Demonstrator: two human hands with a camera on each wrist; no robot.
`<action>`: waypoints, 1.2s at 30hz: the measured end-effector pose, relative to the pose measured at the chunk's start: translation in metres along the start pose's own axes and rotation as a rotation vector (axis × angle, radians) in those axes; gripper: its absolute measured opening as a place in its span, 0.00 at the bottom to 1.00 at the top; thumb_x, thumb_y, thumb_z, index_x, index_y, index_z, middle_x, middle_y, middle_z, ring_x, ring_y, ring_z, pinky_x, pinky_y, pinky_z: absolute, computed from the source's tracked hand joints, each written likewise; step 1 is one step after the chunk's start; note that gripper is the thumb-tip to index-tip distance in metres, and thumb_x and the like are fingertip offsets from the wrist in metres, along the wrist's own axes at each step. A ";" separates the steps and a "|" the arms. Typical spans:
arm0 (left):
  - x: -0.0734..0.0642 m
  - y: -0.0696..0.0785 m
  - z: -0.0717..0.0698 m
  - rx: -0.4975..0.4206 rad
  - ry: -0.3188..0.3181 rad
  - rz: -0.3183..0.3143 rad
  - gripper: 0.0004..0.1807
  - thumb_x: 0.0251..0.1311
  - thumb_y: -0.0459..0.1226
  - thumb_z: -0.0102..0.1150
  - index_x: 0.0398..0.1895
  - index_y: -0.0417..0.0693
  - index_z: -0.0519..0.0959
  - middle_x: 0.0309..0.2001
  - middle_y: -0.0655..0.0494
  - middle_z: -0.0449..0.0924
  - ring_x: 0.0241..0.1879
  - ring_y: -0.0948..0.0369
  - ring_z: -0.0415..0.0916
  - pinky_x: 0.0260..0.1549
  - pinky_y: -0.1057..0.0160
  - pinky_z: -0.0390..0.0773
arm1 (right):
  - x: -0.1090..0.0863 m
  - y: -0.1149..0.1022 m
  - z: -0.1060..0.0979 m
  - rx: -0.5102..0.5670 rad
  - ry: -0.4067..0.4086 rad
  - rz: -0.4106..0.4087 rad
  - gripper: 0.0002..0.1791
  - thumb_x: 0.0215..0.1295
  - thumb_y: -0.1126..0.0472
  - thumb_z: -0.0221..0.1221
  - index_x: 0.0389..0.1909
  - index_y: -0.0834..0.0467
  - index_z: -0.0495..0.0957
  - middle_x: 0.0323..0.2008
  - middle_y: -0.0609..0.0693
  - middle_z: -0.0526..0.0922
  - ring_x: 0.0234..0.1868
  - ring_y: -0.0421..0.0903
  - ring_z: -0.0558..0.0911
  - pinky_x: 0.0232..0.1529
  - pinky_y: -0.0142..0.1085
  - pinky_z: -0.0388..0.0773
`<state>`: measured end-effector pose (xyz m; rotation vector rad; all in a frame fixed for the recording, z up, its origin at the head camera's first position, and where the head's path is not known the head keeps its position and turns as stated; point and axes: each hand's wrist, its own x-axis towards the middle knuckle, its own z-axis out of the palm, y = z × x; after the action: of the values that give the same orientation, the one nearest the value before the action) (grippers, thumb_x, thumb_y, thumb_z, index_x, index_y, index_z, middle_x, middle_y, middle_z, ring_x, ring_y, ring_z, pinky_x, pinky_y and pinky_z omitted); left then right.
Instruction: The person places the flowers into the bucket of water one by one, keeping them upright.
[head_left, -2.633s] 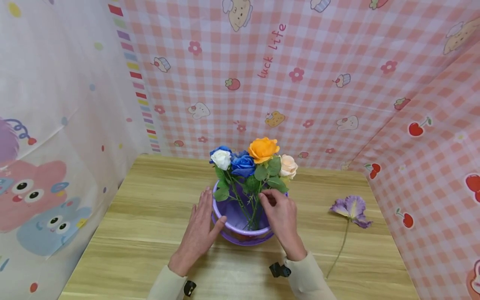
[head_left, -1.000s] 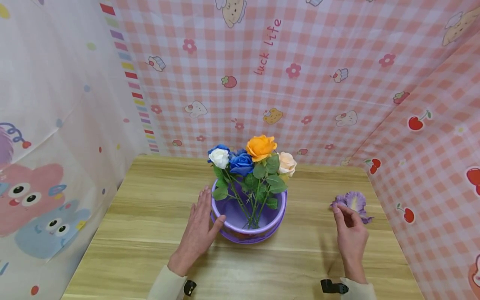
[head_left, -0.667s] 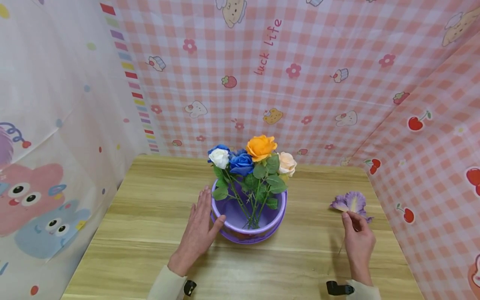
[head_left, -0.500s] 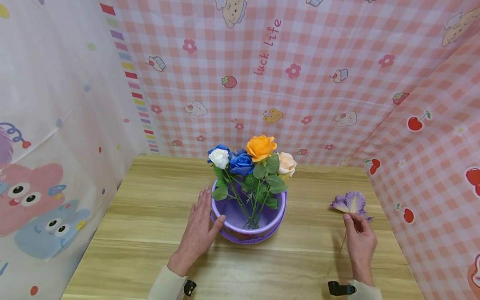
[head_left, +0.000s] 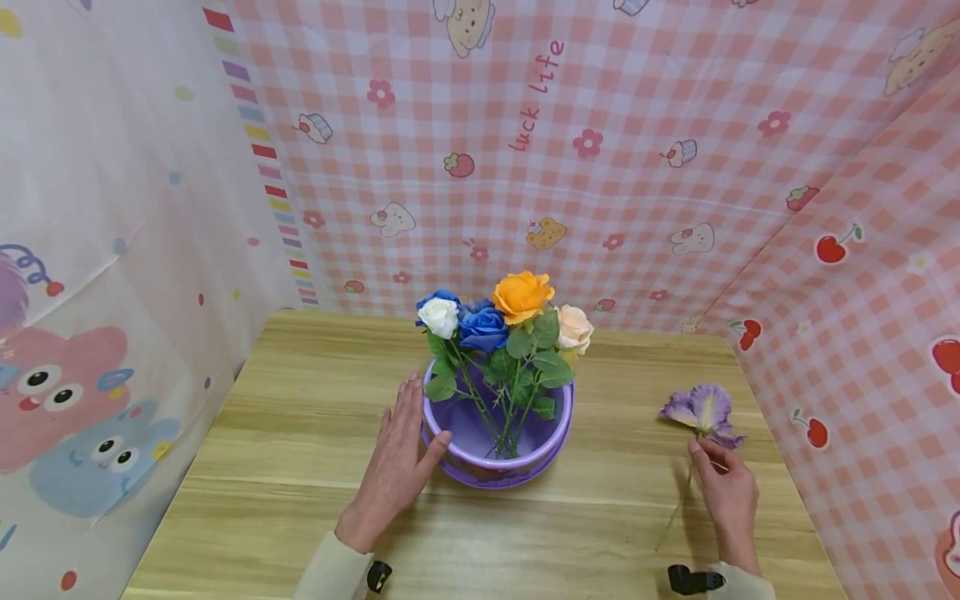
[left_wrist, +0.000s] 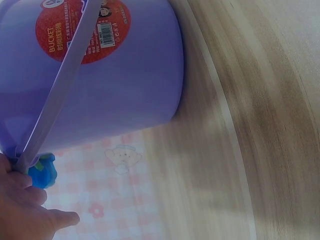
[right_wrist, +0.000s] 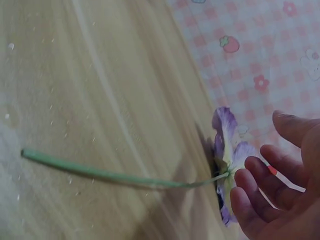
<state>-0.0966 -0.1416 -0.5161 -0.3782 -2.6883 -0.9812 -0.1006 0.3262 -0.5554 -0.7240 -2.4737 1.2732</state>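
Observation:
A purple plastic bucket (head_left: 501, 463) stands mid-table, holding artificial roses: a white rose (head_left: 438, 317), blue roses (head_left: 482, 327), an orange rose (head_left: 522, 296) and a peach rose (head_left: 574, 328). My left hand (head_left: 397, 462) rests along the bucket's left side, fingers extended. In the left wrist view its fingertips are beside the handle's (left_wrist: 60, 85) hinge end. On the right lies a purple artificial flower (head_left: 703, 410), its thin green stem (right_wrist: 110, 176) pointing toward me. My right hand (head_left: 726, 492) is just below the petals; the right wrist view shows loosely bent fingers beside the stem, thumb apart.
The wooden table (head_left: 300, 400) meets pink checked cloth (head_left: 637, 192) at the back and right. White patterned cloth (head_left: 150, 275) hangs on the left. Tiny pale specks dot the tabletop in the right wrist view.
My right hand has left the rose stems in the bucket and moved right to the purple flower, then drawn back slightly from petals to stem. My left hand stays beside the bucket.

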 end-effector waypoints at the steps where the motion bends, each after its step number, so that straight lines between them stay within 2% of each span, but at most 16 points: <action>1: 0.000 0.000 0.000 -0.002 -0.001 -0.002 0.46 0.77 0.54 0.48 0.84 0.39 0.41 0.84 0.42 0.40 0.81 0.44 0.41 0.76 0.35 0.46 | 0.000 0.002 0.000 -0.007 -0.009 0.007 0.22 0.72 0.48 0.64 0.54 0.63 0.85 0.49 0.57 0.86 0.31 0.16 0.71 0.31 0.17 0.72; 4: 0.000 0.000 0.000 -0.005 -0.003 -0.004 0.46 0.77 0.54 0.48 0.84 0.39 0.41 0.83 0.42 0.40 0.82 0.45 0.40 0.76 0.36 0.45 | 0.001 0.007 -0.001 -0.051 -0.029 0.011 0.22 0.72 0.48 0.64 0.54 0.62 0.84 0.48 0.59 0.87 0.30 0.17 0.71 0.29 0.19 0.72; 9: 0.000 0.000 0.001 0.002 0.005 0.004 0.46 0.77 0.54 0.48 0.84 0.38 0.42 0.83 0.40 0.42 0.81 0.42 0.43 0.75 0.35 0.47 | 0.005 0.014 -0.002 -0.120 -0.068 0.035 0.25 0.71 0.46 0.64 0.52 0.65 0.83 0.43 0.60 0.88 0.25 0.24 0.74 0.28 0.24 0.72; 15: -0.001 0.000 0.000 -0.010 -0.004 -0.001 0.46 0.77 0.54 0.48 0.84 0.39 0.41 0.84 0.43 0.39 0.82 0.44 0.40 0.76 0.35 0.45 | 0.009 0.019 -0.001 -0.134 -0.097 0.086 0.27 0.70 0.46 0.65 0.52 0.68 0.83 0.33 0.51 0.89 0.23 0.32 0.79 0.26 0.27 0.73; 20: 0.000 0.000 0.001 -0.011 -0.002 0.000 0.46 0.78 0.54 0.48 0.84 0.39 0.41 0.84 0.42 0.40 0.81 0.43 0.41 0.76 0.36 0.45 | 0.012 0.023 0.000 -0.171 -0.102 0.066 0.24 0.70 0.49 0.66 0.49 0.68 0.84 0.27 0.45 0.87 0.25 0.36 0.80 0.27 0.29 0.72; 28: 0.000 -0.001 0.001 -0.018 -0.002 -0.004 0.46 0.77 0.54 0.48 0.84 0.39 0.41 0.84 0.42 0.40 0.82 0.46 0.39 0.76 0.36 0.45 | 0.019 0.032 0.002 -0.230 -0.107 0.049 0.21 0.68 0.50 0.67 0.44 0.67 0.86 0.27 0.46 0.87 0.29 0.39 0.78 0.31 0.33 0.71; 31: -0.001 -0.001 0.001 -0.016 -0.002 -0.006 0.46 0.77 0.54 0.48 0.84 0.39 0.41 0.84 0.42 0.40 0.82 0.45 0.40 0.76 0.36 0.45 | 0.020 0.032 0.002 -0.242 -0.124 0.052 0.20 0.67 0.50 0.68 0.42 0.66 0.87 0.28 0.47 0.88 0.32 0.47 0.81 0.34 0.36 0.72; 36: 0.000 -0.001 0.001 -0.015 0.006 0.000 0.46 0.77 0.54 0.48 0.84 0.39 0.42 0.83 0.40 0.42 0.81 0.43 0.42 0.76 0.35 0.46 | 0.021 0.032 0.001 -0.278 -0.149 0.036 0.18 0.65 0.50 0.68 0.38 0.65 0.89 0.32 0.54 0.90 0.44 0.65 0.83 0.43 0.51 0.74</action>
<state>-0.0966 -0.1415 -0.5175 -0.3778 -2.6768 -1.0009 -0.1093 0.3525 -0.5818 -0.7654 -2.8077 1.0399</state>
